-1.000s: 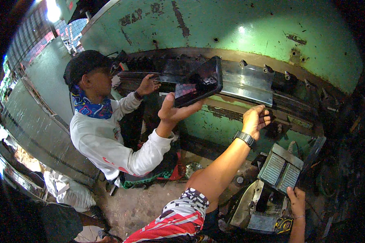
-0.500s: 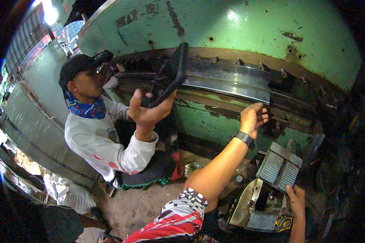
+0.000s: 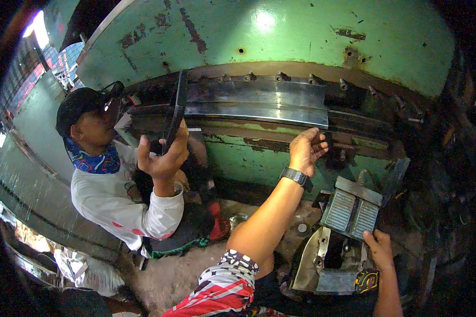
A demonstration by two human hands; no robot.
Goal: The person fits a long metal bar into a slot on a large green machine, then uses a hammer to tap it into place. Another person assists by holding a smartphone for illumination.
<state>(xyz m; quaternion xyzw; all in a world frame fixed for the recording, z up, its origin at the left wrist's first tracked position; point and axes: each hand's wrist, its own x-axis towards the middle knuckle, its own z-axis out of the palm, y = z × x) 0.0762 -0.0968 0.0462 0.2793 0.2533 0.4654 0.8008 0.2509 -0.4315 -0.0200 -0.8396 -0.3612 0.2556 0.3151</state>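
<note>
My left hand (image 3: pixel 305 150), with a dark wristwatch, reaches up to the green press (image 3: pixel 280 42). Its fingers are curled against the lower bar, just under the right end of the shiny steel sheet (image 3: pixel 259 103) that sits in the press. My right hand (image 3: pixel 378 248) lies low at the right and grips the edge of a grey pedal unit (image 3: pixel 349 208). A co-worker in a white long-sleeved top (image 3: pixel 108 198) and black cap crouches at the left. That person's raised hand (image 3: pixel 164 156) holds a dark metal piece (image 3: pixel 177 111) upright, edge-on to me.
A row of bolts runs along the press above the sheet. A bent metal housing (image 3: pixel 312 259) sits on the dirty floor under the pedal unit, with a small round tin (image 3: pixel 238 219) beside it. A long grey metal panel (image 3: pixel 31 185) lies at the left.
The co-worker has swung the dark metal piece from lying flat on the palms to standing upright and drawn it leftward. My two hands have stayed where they were.
</note>
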